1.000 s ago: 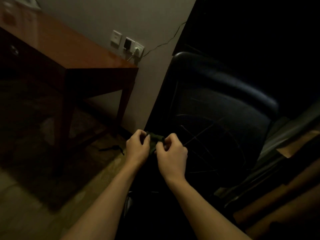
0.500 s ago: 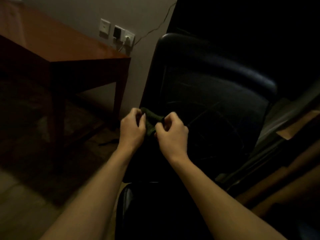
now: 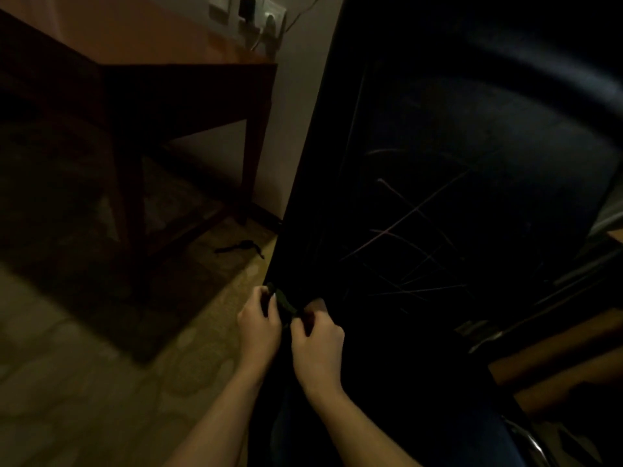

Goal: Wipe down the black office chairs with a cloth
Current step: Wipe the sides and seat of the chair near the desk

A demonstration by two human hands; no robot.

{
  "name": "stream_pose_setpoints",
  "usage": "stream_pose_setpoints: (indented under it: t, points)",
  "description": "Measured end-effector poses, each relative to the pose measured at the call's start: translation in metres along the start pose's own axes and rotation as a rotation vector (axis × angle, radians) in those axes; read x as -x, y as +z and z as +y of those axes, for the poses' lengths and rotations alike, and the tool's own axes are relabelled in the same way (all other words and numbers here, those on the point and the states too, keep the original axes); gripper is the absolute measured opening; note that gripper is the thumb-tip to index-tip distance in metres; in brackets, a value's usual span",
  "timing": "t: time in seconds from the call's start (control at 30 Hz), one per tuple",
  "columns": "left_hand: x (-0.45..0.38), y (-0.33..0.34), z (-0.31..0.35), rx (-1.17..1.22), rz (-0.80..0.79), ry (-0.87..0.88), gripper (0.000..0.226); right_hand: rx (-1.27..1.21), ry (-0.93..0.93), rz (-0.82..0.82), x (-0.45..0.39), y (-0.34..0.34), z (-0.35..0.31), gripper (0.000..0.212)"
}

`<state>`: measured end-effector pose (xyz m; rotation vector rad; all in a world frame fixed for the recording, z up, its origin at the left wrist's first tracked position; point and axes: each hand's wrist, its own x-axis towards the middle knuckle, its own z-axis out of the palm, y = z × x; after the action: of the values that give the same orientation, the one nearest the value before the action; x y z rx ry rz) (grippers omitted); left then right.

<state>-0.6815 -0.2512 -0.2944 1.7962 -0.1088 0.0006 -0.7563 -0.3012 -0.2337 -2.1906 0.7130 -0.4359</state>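
A black office chair (image 3: 455,197) fills the right half of the view, its scratched backrest facing me. A small dark green cloth (image 3: 286,304) is stretched between my hands at the backrest's lower left edge. My left hand (image 3: 259,323) pinches one end of the cloth, fingers curled. My right hand (image 3: 317,338) pinches the other end, just to the right. Most of the cloth is hidden by my fingers and the dim light.
A brown wooden table (image 3: 151,62) stands at the left against the wall, with sockets (image 3: 249,11) and a cable above it. A dark strap (image 3: 241,247) lies on the patterned carpet (image 3: 101,382). Wooden furniture (image 3: 556,358) sits at the lower right.
The view has moved closer to the chair and lower. Both hands, still holding the cloth, now sit near the backrest's lower left edge instead of at its middle left.
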Motion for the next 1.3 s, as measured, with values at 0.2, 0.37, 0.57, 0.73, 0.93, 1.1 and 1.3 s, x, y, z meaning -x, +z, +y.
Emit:
stream_pose_setpoints:
  t: [0.2,0.37,0.57,0.73,0.93,1.1,1.3]
  points:
    - [0.003,0.005,0.017,0.048,0.007,-0.188,0.007,-0.044,0.002,0.004,0.001,-0.007,0.001,0.009]
    - [0.016,-0.007,0.059,-0.096,0.133,-0.095,0.011,-0.093,-0.102,0.042,0.0,-0.044,-0.02,0.017]
    - [0.022,-0.023,0.152,-0.116,0.305,0.131,0.013,-0.198,-0.226,0.13,-0.027,-0.111,-0.066,0.009]
    - [0.026,-0.036,0.216,0.135,0.202,0.226,0.014,-0.231,-0.268,0.144,-0.05,-0.163,-0.098,0.006]
    - [0.002,-0.036,0.283,0.28,0.156,0.208,0.019,-0.224,-0.351,0.085,-0.096,-0.221,-0.133,0.006]
    - [-0.042,-0.019,0.327,0.247,0.363,0.182,0.011,-0.053,-0.534,0.202,-0.135,-0.238,-0.172,0.014]
    - [-0.072,0.01,0.326,0.076,0.502,0.323,0.011,0.155,-0.735,0.337,-0.169,-0.225,-0.177,0.019]
